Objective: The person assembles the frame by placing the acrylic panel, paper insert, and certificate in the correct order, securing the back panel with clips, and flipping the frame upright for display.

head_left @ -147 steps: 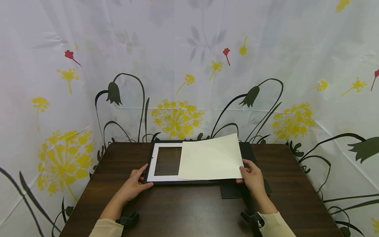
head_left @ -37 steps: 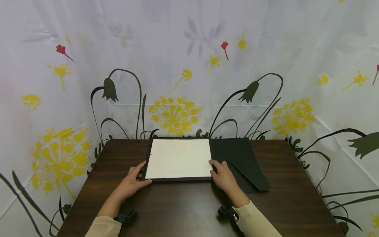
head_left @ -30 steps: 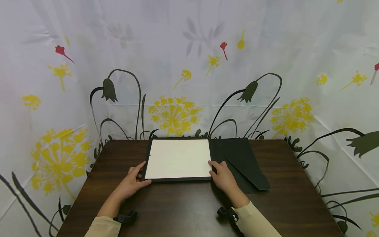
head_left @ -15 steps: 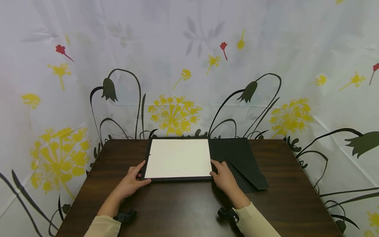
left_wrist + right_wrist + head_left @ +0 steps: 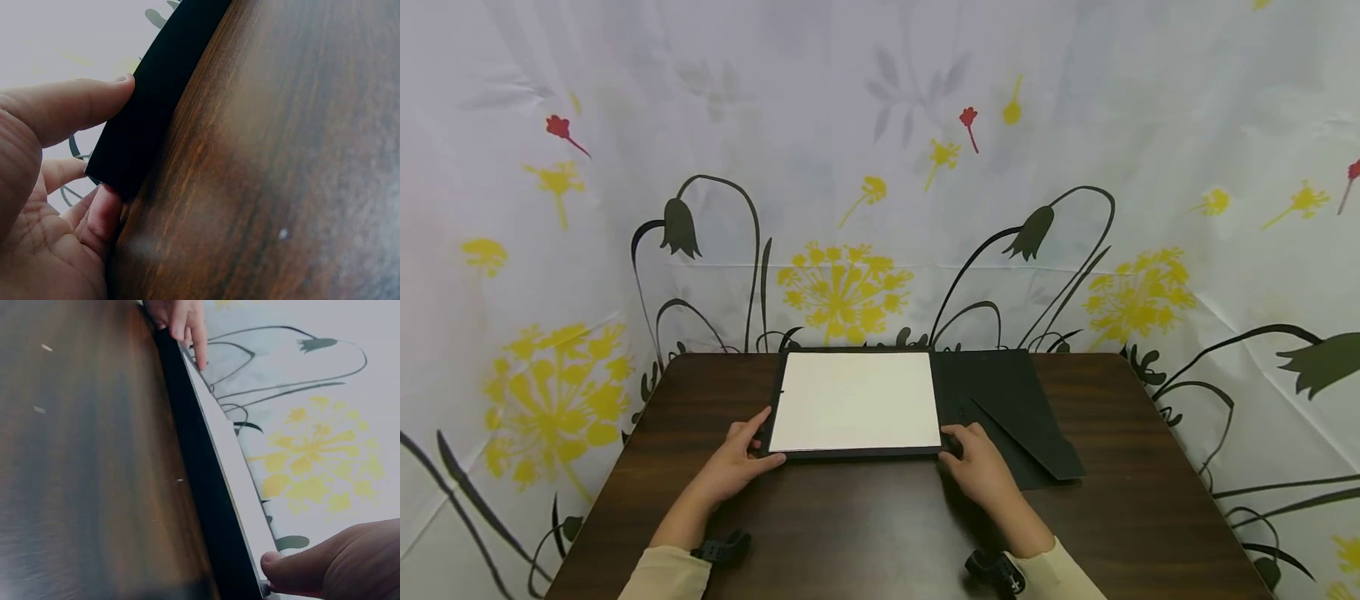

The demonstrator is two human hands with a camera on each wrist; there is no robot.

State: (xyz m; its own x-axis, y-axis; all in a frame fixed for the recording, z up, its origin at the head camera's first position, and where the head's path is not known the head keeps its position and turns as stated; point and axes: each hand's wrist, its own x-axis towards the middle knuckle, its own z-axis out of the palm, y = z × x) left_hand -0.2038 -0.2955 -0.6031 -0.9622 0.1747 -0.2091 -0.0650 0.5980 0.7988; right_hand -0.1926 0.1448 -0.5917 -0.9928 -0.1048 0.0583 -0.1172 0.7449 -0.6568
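On the counter (image 5: 865, 525), the frame (image 5: 861, 454) lies toward the far edge, and the sheet (image 5: 853, 402) lies in it. Just right of the frame lies the panel (image 5: 981, 371), with the strip (image 5: 1030, 440) slanting across it from far left to near right. The left hand (image 5: 739, 458) touches the frame's near left corner, the right hand (image 5: 981, 467) its near right. The curtain (image 5: 850, 125) hangs beyond the far edge.
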